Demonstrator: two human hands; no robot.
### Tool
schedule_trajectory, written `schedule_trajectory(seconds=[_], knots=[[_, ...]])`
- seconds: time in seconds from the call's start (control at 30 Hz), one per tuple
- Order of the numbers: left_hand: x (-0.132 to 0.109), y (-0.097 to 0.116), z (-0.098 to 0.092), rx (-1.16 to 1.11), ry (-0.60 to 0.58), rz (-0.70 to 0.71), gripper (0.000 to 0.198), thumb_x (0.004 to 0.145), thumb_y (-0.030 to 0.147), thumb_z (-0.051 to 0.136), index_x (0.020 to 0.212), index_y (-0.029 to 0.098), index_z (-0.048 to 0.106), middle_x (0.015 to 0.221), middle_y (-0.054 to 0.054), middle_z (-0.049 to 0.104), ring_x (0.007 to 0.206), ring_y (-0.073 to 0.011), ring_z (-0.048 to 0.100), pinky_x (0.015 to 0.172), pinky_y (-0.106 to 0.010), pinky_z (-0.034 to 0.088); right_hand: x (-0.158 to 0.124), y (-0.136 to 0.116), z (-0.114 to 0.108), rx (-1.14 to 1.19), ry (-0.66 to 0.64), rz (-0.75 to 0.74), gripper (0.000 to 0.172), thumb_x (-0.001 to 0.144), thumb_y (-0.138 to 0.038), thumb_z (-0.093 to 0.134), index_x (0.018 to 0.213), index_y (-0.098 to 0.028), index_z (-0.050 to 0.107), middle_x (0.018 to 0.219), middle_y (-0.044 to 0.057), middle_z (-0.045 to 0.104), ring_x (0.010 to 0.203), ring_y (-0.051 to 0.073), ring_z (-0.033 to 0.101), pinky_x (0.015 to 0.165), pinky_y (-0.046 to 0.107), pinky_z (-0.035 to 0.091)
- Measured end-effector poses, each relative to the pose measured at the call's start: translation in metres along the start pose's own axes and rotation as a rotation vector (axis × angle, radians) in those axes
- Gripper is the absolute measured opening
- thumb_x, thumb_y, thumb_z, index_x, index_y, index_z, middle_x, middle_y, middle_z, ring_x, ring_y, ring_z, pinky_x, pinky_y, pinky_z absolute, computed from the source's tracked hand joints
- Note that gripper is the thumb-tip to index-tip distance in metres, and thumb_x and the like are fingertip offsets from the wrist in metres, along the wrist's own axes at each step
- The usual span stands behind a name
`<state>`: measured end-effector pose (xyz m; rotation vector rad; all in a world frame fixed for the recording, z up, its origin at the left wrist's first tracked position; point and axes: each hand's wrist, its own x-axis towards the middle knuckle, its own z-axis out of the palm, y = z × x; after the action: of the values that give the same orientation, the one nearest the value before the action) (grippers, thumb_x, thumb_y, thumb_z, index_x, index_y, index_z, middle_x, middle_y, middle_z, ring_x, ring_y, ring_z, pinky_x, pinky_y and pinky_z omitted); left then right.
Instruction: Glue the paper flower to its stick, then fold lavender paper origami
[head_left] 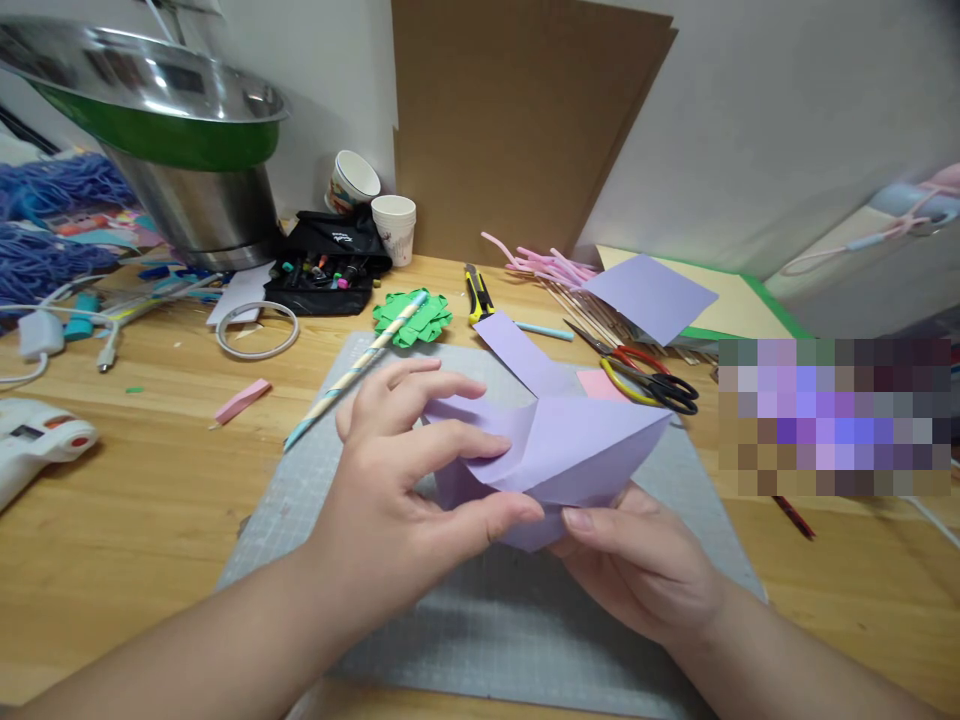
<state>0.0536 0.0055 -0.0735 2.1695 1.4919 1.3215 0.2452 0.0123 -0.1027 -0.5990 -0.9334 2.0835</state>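
Observation:
A folded lilac paper piece is held between both hands above the grey cutting mat. It has a wide pointed flap to the right and a strip standing up at the back. My left hand grips its left part, index finger pressed on the upper face and thumb along the front edge. My right hand pinches the lower right edge, thumb in front and the other fingers mostly hidden underneath.
Behind the mat lie a green paper shape, a striped straw, a yellow cutter, scissors and a lilac sheet. At left are a white glue gun and a coiled cable.

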Motion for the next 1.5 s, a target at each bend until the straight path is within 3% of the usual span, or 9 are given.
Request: schedule_trajectory(seconds=[0.17, 0.3, 0.5, 0.8, 1.03, 1.2, 1.3, 1.5], knots=[[-0.0002, 0.0002, -0.0012, 0.052, 0.022, 0.074, 0.028, 0.067, 0.048, 0.078, 0.086, 0.027, 0.073, 0.123, -0.006, 0.058, 0.123, -0.0357, 0.042, 0.103, -0.058, 0.027, -0.0019, 0.0046, -0.0025, 0.028, 0.039, -0.05, 0.029, 0.08, -0.016, 0.064, 0.101, -0.034, 0.072, 0.105, -0.004, 0.072, 0.102, 0.016, 0.064, 0.089, 0.028, 0.05], [-0.0024, -0.0012, -0.0002, -0.033, -0.041, 0.076, 0.033, 0.076, 0.042, 0.073, 0.103, 0.023, 0.069, 0.128, -0.01, 0.054, 0.119, -0.0315, 0.048, 0.101, -0.053, 0.035, -0.0026, 0.0056, -0.0025, 0.079, 0.031, -0.085, 0.035, 0.085, -0.012, 0.058, 0.104, -0.04, 0.07, 0.116, -0.006, 0.068, 0.121, 0.013, 0.053, 0.099, 0.03, 0.045], [-0.0017, -0.0012, 0.0006, -0.126, -0.099, 0.051, 0.034, 0.076, 0.039, 0.074, 0.104, 0.022, 0.067, 0.119, -0.008, 0.062, 0.119, -0.028, 0.05, 0.102, -0.047, 0.037, -0.0005, 0.0069, -0.0046, 0.019, 0.043, -0.093, 0.041, 0.08, -0.015, 0.063, 0.112, -0.041, 0.065, 0.119, -0.006, 0.066, 0.126, 0.019, 0.049, 0.104, 0.038, 0.042], [-0.0014, 0.0034, -0.0016, -0.078, -0.115, 0.102, 0.022, 0.073, 0.041, 0.076, 0.088, 0.027, 0.069, 0.092, -0.001, 0.074, 0.111, -0.0282, 0.057, 0.097, -0.048, 0.035, -0.0067, 0.0013, 0.0014, -0.078, 0.141, -0.011, 0.025, 0.073, -0.015, 0.07, 0.09, -0.034, 0.071, 0.104, -0.004, 0.071, 0.113, 0.022, 0.058, 0.102, 0.041, 0.042], [-0.0025, 0.0031, -0.002, -0.029, -0.117, 0.144, 0.019, 0.075, 0.037, 0.076, 0.09, 0.028, 0.067, 0.091, 0.002, 0.074, 0.108, -0.026, 0.057, 0.096, -0.047, 0.032, -0.0026, 0.003, -0.0028, -0.115, 0.077, -0.124, 0.038, 0.077, -0.041, 0.068, 0.115, -0.032, 0.064, 0.116, 0.003, 0.068, 0.127, 0.026, 0.046, 0.108, 0.047, 0.034], [-0.0021, 0.0027, -0.0013, -0.075, -0.132, 0.122, 0.019, 0.079, 0.035, 0.071, 0.094, 0.026, 0.066, 0.102, -0.001, 0.07, 0.105, -0.024, 0.059, 0.094, -0.043, 0.036, -0.0027, 0.0028, -0.0024, -0.182, 0.12, -0.137, 0.044, 0.079, -0.04, 0.066, 0.122, -0.031, 0.06, 0.115, 0.005, 0.068, 0.125, 0.026, 0.049, 0.105, 0.05, 0.036], [-0.0033, 0.0017, 0.0001, -0.034, -0.129, 0.089, 0.028, 0.08, 0.036, 0.07, 0.106, 0.025, 0.064, 0.117, -0.004, 0.066, 0.11, -0.0241, 0.057, 0.094, -0.041, 0.036, -0.0033, 0.0011, -0.001, -0.177, 0.137, -0.132, 0.046, 0.078, -0.041, 0.067, 0.122, -0.03, 0.06, 0.114, 0.005, 0.069, 0.124, 0.027, 0.05, 0.104, 0.049, 0.039], [-0.0065, -0.0004, 0.0015, -0.043, -0.186, 0.102, 0.049, 0.08, 0.051, 0.066, 0.12, 0.025, 0.059, 0.134, -0.008, 0.057, 0.125, -0.0271, 0.05, 0.108, -0.045, 0.022, -0.0054, -0.0008, -0.0007, -0.119, 0.151, -0.066, 0.048, 0.076, -0.041, 0.069, 0.123, -0.032, 0.059, 0.121, 0.005, 0.066, 0.12, 0.027, 0.054, 0.101, 0.047, 0.043]])
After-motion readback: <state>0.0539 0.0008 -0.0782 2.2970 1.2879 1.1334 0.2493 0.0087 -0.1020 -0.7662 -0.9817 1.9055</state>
